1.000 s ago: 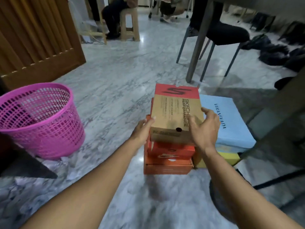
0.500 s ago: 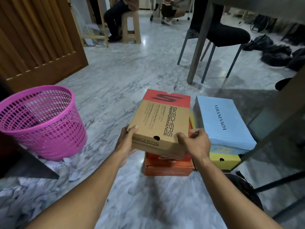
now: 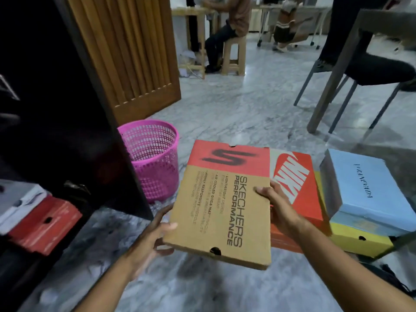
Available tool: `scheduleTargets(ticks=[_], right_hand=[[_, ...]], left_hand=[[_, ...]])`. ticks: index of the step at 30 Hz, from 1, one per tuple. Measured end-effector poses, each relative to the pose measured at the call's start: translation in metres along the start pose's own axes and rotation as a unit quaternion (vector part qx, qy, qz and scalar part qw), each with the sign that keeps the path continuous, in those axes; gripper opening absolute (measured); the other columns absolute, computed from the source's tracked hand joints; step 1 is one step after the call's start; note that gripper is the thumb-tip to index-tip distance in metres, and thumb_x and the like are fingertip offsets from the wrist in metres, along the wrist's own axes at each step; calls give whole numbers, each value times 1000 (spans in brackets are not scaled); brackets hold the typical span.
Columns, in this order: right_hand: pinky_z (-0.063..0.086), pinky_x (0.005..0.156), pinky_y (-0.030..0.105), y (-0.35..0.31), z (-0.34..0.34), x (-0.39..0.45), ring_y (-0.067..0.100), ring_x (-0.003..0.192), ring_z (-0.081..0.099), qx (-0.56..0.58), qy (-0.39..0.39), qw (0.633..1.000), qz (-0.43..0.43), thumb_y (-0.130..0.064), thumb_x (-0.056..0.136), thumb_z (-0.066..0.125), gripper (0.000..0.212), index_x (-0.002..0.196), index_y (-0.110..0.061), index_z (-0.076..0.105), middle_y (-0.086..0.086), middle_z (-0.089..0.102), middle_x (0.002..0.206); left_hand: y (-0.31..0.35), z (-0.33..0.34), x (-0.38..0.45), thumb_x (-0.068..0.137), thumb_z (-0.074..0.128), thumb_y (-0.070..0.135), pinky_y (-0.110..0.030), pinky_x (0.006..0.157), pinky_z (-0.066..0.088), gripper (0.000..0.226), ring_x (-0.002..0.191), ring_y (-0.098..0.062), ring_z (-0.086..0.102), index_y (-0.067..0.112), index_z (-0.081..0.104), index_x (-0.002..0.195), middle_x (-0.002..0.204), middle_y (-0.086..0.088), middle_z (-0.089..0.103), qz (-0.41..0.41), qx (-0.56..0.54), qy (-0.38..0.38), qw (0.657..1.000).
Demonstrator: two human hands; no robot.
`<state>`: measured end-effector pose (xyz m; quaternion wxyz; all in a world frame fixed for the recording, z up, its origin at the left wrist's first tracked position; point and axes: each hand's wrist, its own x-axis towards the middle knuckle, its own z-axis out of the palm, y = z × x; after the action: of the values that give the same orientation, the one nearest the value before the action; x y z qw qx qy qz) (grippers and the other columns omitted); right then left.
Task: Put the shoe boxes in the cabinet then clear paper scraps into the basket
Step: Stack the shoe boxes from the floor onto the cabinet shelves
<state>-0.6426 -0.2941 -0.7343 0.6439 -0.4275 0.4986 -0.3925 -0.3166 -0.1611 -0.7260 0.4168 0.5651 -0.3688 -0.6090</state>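
Note:
I hold a brown and red Skechers shoe box point(image 3: 222, 199) in the air with both hands. My left hand point(image 3: 155, 235) grips its left edge with the thumb on the lid, and my right hand point(image 3: 276, 206) grips its right edge. Under and behind it an orange Nike box point(image 3: 299, 183) lies on the floor. A light blue box point(image 3: 364, 190) sits on a yellow box point(image 3: 360, 239) at the right. The dark cabinet point(image 3: 56, 109) stands open at the left, with a red box point(image 3: 42, 224) and a white box point(image 3: 18, 201) on its shelf.
A pink mesh basket point(image 3: 153, 158) stands on the marble floor beside the cabinet, with paper scraps point(image 3: 157, 204) at its foot. The wooden slatted door point(image 3: 130, 52) is behind it. A table leg point(image 3: 331, 82) and chair point(image 3: 369, 70) stand at the right; a person sits on a stool point(image 3: 234, 55) far back.
I have lifted the Skechers box off the stack and carried it left, which uncovers the Nike box. My view has turned left, bringing the open cabinet and its shelf into sight.

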Motion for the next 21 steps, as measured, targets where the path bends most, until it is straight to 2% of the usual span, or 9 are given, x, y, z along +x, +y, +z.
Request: scheduleTargets(ticks=[2, 4, 7, 9, 11, 13, 15, 19, 21], right_hand=[[47, 87, 56, -4, 27, -11, 36, 102, 66, -9, -61, 998, -13, -51, 65, 87, 74, 131, -32, 58, 20, 72, 120], [49, 95, 64, -10, 59, -21, 39, 108, 69, -39, -129, 991, -19, -57, 58, 91, 85, 131, -29, 59, 19, 72, 123], [61, 86, 49, -26, 114, -30, 35, 104, 73, -64, -230, 970, -34, -39, 65, 87, 83, 138, -16, 54, 20, 74, 121], [62, 75, 38, -42, 156, -35, 32, 98, 74, -78, -286, 954, -37, -30, 67, 79, 76, 137, -11, 55, 21, 74, 117], [61, 73, 35, -55, 199, -39, 32, 96, 75, -84, -333, 938, -41, -22, 72, 76, 66, 134, -11, 59, 22, 74, 116], [61, 76, 37, -67, 240, -44, 34, 99, 74, -85, -370, 924, -52, -19, 81, 69, 52, 133, -12, 63, 23, 73, 120], [61, 86, 46, -79, 278, -46, 40, 109, 72, -98, -408, 906, -65, -26, 88, 69, 47, 133, -14, 65, 23, 71, 126], [57, 95, 54, -101, 336, -45, 43, 115, 70, -136, -416, 894, -91, -58, 74, 84, 77, 134, -14, 63, 24, 70, 129], [57, 92, 50, -108, 355, -39, 44, 115, 68, -116, -411, 899, -93, -59, 86, 72, 68, 135, -13, 64, 25, 69, 130]], left_hand=[[6, -25, -22, 35, 91, 71, -32, 61, 58, 106, 67, -10, 72, 52, 55, 133, 80, 9, 73, 6, -28, 28, 999], [15, -50, -39, 35, 91, 73, -28, 54, 55, 110, 68, -10, 72, 51, 53, 136, 90, 7, 76, 20, -62, 72, 995], [38, -84, -73, 64, 81, 70, -25, 66, 58, 82, 94, -12, 74, 49, 54, 138, 130, 0, 71, 69, -72, 140, 985], [50, -109, -99, 75, 74, 63, -26, 86, 56, 64, 106, -6, 72, 37, 63, 132, 129, 5, 72, 116, -56, 196, 972], [57, -133, -124, 70, 74, 61, -44, 107, 49, 66, 117, -21, 70, 26, 72, 125, 125, 0, 75, 146, -65, 259, 953], [60, -157, -148, 73, 74, 54, -53, 108, 48, 60, 115, -37, 69, 18, 74, 121, 122, -13, 75, 170, -89, 294, 936], [67, -175, -171, 79, 68, 44, -47, 96, 53, 50, 106, -38, 72, 13, 74, 118, 120, -20, 74, 192, -113, 337, 915], [84, -207, -211, 76, 71, 55, -55, 104, 50, 56, 114, -33, 70, 21, 74, 121, 122, -12, 75, 238, -137, 415, 867], [93, -219, -228, 74, 70, 62, -54, 108, 48, 61, 120, -31, 67, 27, 73, 123, 123, -4, 75, 248, -162, 460, 837]])
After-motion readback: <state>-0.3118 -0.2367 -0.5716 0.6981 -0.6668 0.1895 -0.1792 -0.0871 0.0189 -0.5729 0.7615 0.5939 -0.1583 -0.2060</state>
